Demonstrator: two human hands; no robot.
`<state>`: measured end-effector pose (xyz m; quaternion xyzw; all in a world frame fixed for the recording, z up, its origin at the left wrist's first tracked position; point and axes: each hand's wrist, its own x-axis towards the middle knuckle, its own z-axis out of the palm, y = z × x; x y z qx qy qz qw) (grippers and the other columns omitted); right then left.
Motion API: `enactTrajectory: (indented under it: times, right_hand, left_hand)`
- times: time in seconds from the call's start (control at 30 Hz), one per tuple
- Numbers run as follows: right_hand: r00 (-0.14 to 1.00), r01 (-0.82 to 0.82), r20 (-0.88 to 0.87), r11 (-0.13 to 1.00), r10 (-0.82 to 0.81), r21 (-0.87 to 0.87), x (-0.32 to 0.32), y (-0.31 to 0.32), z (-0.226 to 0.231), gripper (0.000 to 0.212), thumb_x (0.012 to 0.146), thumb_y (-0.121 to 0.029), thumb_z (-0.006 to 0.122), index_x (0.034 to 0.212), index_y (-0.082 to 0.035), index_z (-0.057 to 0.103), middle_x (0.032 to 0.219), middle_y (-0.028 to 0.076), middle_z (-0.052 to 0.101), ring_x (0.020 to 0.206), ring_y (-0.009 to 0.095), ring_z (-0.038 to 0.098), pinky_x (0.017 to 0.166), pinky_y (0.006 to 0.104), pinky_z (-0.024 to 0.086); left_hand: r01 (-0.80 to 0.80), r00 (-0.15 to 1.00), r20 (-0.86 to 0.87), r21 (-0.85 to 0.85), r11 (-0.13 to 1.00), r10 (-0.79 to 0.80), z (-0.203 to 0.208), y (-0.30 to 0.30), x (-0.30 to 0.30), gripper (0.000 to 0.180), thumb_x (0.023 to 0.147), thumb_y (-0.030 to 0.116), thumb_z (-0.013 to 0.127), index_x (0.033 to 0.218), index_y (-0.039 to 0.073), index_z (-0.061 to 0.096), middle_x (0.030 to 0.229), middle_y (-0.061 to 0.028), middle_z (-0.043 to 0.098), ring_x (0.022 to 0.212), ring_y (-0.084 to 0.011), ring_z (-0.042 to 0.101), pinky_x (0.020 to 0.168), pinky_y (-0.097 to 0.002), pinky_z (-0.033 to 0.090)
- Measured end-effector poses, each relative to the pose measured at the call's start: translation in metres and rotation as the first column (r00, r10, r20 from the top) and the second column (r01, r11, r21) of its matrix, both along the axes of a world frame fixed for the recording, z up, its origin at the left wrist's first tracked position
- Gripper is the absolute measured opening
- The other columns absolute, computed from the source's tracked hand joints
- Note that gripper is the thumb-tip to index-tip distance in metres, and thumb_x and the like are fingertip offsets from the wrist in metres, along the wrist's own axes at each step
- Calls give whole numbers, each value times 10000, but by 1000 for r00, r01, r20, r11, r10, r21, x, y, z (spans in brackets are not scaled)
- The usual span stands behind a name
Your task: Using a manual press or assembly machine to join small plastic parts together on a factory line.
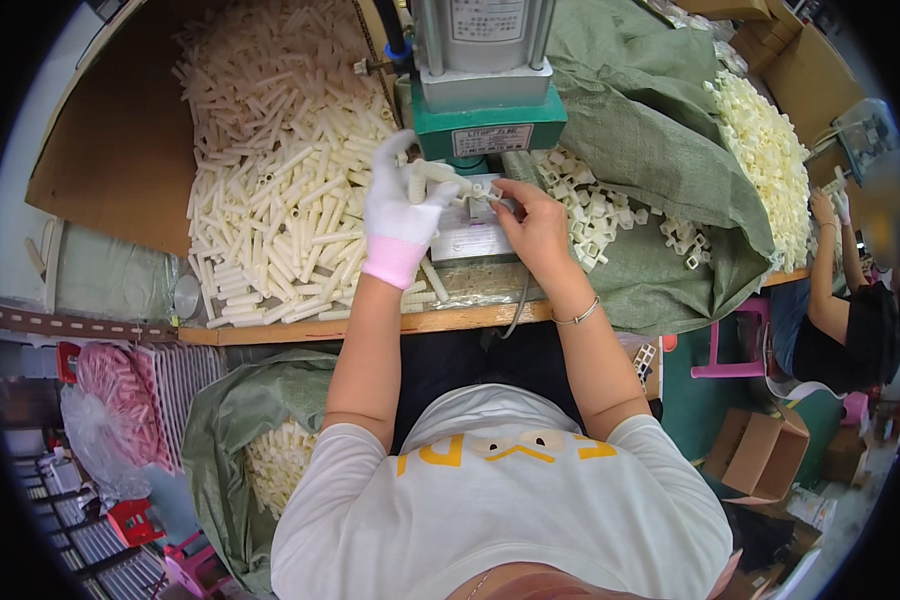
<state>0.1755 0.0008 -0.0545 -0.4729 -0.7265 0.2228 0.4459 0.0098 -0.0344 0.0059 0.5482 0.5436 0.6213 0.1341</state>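
Note:
My left hand (pixel 398 205), in a white glove with a pink cuff, is closed around a short cream plastic tube (pixel 417 184) left of the press. My bare right hand (pixel 536 222) pinches a small white square plastic connector (pixel 483 189) at the metal block (pixel 470 240). The green press head (pixel 490 128) hangs right above both hands. Between the hands, a pale tube seems to point toward the connector; whether they touch I cannot tell.
Left of the hands lies a large heap of cream tubes (pixel 300 220). White connectors (pixel 595 215) spill from a green woven sack (pixel 670 280) on the right. A wooden table edge (pixel 450 318) runs in front. Another person (pixel 835 310) works at far right.

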Motion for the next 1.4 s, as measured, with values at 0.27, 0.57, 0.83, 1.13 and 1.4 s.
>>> enactTrajectory:
  times: [0.27, 0.57, 0.83, 1.13, 1.4]
  right_hand:
    - [1000, -6, 13, 1000, 5, 26, 0, -1, -1, 243, 736, -79, 689, 978, -70, 665, 834, 94, 652, 588, 233, 608, 570, 336, 489]
    - [1000, 0, -17, 996, 2, 90, 5, 1, -5, 284, 727, -76, 694, 1008, -80, 657, 883, 107, 665, 653, 256, 634, 607, 328, 504]
    - [823, 530, 283, 846, -493, -67, 118, -7, -4, 224, 794, -312, 667, 844, -96, 704, 745, 110, 670, 703, 279, 657, 611, 351, 498]
    - [920, 353, 280, 887, -273, -296, 168, 10, -54, 244, 764, -263, 705, 824, -28, 677, 737, 96, 672, 670, 197, 649, 634, 309, 496]
    - [946, 265, -69, 882, -316, -390, 183, -2, -46, 208, 801, -50, 669, 985, 0, 585, 739, 25, 609, 665, 90, 571, 595, 216, 451]
  left_hand:
    - [279, 956, 12, -356, 892, -294, -28, 29, -1, 288, 773, 284, 664, 924, 39, 676, 879, -96, 671, 845, -256, 626, 759, -319, 476]
    - [130, 939, -288, -215, 968, -190, -39, 27, 6, 213, 787, 157, 680, 962, 35, 673, 901, -79, 652, 824, -196, 621, 751, -282, 468]
    - [-6, 885, -446, -297, 955, -134, -23, 15, 4, 284, 771, 300, 678, 912, 54, 665, 921, -125, 631, 879, -315, 601, 761, -361, 470]
    - [52, 948, -315, -1, 999, -50, -39, 15, 15, 191, 799, 184, 626, 930, 47, 599, 948, -108, 595, 884, -297, 576, 781, -392, 470]
    - [8, 916, 393, -226, 974, 84, -23, -5, -121, 195, 891, 180, 520, 1005, 28, 565, 891, -81, 655, 666, -89, 562, 560, -219, 460]
